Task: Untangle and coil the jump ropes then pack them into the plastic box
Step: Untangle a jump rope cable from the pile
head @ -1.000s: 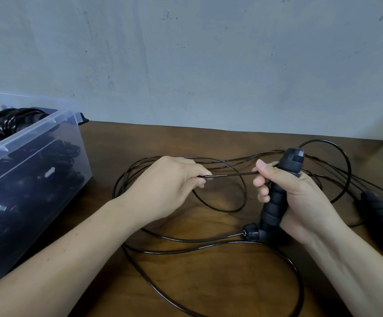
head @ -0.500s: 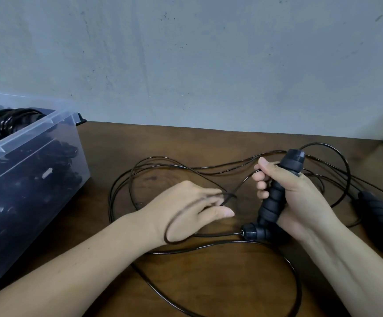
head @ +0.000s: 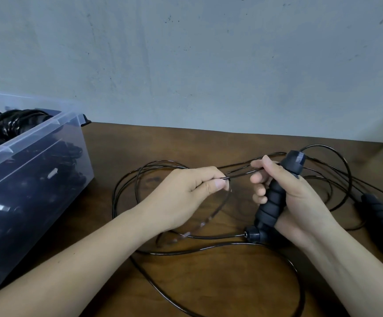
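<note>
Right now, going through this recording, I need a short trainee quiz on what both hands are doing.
1. True or false: the right hand grips a foam handle.
2. The left hand pinches: A) the black cord B) a box lid C) nothing.
3. Fill in: the plastic box with packed ropes stands on the person's ____ side.

Key: 1 true; 2 A; 3 left.
</note>
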`<state>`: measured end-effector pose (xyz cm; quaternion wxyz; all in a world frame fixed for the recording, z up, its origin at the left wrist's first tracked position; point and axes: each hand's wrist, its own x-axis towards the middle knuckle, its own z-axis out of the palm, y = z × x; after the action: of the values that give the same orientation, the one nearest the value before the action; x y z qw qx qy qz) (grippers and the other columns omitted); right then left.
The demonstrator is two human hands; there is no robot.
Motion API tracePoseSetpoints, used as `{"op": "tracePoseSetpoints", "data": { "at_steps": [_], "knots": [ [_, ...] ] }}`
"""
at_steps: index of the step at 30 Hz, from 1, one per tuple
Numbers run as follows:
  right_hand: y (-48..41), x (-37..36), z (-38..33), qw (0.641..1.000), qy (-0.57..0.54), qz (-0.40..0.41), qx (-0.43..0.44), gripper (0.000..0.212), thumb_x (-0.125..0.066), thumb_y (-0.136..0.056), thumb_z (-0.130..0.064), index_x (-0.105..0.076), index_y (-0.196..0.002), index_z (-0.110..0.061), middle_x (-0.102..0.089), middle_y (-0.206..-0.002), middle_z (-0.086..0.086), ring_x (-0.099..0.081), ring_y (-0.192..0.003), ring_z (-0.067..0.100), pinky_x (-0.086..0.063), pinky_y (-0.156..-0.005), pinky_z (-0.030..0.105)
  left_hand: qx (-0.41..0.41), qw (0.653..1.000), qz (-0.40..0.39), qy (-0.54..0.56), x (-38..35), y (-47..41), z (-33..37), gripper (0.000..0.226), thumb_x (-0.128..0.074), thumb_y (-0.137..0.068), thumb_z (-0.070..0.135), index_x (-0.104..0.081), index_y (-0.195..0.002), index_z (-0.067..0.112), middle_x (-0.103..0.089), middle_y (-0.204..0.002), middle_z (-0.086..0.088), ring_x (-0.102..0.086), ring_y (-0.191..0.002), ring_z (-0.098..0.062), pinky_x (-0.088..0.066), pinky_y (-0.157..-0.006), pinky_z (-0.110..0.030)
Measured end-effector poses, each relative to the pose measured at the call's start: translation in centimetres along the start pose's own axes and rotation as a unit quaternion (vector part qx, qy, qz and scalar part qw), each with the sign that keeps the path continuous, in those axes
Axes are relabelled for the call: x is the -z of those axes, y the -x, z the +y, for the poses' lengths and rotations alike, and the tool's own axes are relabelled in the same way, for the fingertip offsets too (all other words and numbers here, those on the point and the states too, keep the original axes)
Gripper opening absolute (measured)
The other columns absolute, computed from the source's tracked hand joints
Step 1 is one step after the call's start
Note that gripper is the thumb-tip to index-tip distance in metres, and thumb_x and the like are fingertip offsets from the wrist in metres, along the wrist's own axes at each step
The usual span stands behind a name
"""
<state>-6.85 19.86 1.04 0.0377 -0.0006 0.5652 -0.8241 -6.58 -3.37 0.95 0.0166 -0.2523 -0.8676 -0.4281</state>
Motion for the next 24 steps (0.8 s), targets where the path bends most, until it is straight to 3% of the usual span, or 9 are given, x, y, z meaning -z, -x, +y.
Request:
{"op": "tracePoseSetpoints", "data": {
  "at_steps": [3,5,7,13,18,24],
  "knots": [
    [0.8,-0.6,0.5,0.998,0.039,-0.044,0.001,0.026,-0.074,-0.092,-0.031,-0.072,-0.101,-0.007,-0.067,-0.082,0.011,-0.052,-0.060,0.017,-0.044,-0.056,0.027,0.010,1.000,0.001,0.024,-0.5,0.0,0.4,0.027,-0.048,-0.112,0.037,-0.072,-0.102,0.029,-0.053,-0.056,0.008,-0.047,-0.046,-0.006,-0.040,-0.049,-0.025],
    [1.2,-1.0,1.0,0.995,0.077,-0.067,0.015,0.018,-0.075,-0.092,-0.026,-0.070,-0.086,-0.009,-0.068,-0.080,0.013,-0.053,-0.059,0.018,-0.045,-0.057,0.029,-0.005,1.000,0.011,-0.007,-1.0,0.0,0.2,0.027,-0.049,-0.112,0.039,-0.069,-0.096,0.032,-0.059,-0.066,0.000,-0.055,-0.058,-0.013,-0.048,-0.058,-0.037],
    [1.4,-1.3,1.3,0.993,0.096,-0.071,0.023,0.019,-0.074,-0.094,-0.022,-0.071,-0.081,-0.008,-0.067,-0.076,0.013,-0.054,-0.059,0.018,-0.046,-0.058,0.029,-0.014,0.999,0.015,-0.026,-1.3,0.1,-0.1,0.025,-0.051,-0.111,0.040,-0.069,-0.095,0.035,-0.064,-0.073,0.001,-0.059,-0.068,-0.015,-0.050,-0.066,-0.041],
    [1.1,-1.0,1.1,0.995,0.084,-0.036,0.037,0.020,-0.074,-0.094,-0.017,-0.063,-0.082,-0.006,-0.064,-0.075,0.012,-0.049,-0.058,0.020,-0.045,-0.061,0.032,-0.016,0.999,0.012,-0.035,-1.3,0.2,0.4,0.024,-0.056,-0.108,0.042,-0.068,-0.089,0.033,-0.050,-0.058,0.005,-0.043,-0.052,-0.008,-0.033,-0.052,-0.025],
    [-0.5,1.0,-0.5,0.998,0.002,0.064,0.023,0.019,-0.076,-0.095,-0.018,-0.060,-0.085,-0.015,-0.060,-0.077,0.004,-0.045,-0.059,0.015,-0.039,-0.054,0.024,0.060,0.993,0.025,0.100,0.1,0.1,0.2,0.029,-0.058,-0.107,0.041,-0.069,-0.086,0.025,-0.037,-0.051,0.009,-0.032,-0.045,-0.010,-0.029,-0.047,-0.022],
    [-0.5,0.9,0.1,0.999,0.016,0.028,-0.004,0.021,-0.076,-0.096,-0.029,-0.067,-0.101,-0.011,-0.063,-0.083,0.007,-0.046,-0.059,0.016,-0.040,-0.055,0.026,0.058,0.994,0.048,0.075,0.8,0.1,0.2,0.030,-0.055,-0.107,0.044,-0.070,-0.090,0.025,-0.037,-0.052,0.003,-0.031,-0.047,-0.012,-0.028,-0.049,-0.021]
  ]
}}
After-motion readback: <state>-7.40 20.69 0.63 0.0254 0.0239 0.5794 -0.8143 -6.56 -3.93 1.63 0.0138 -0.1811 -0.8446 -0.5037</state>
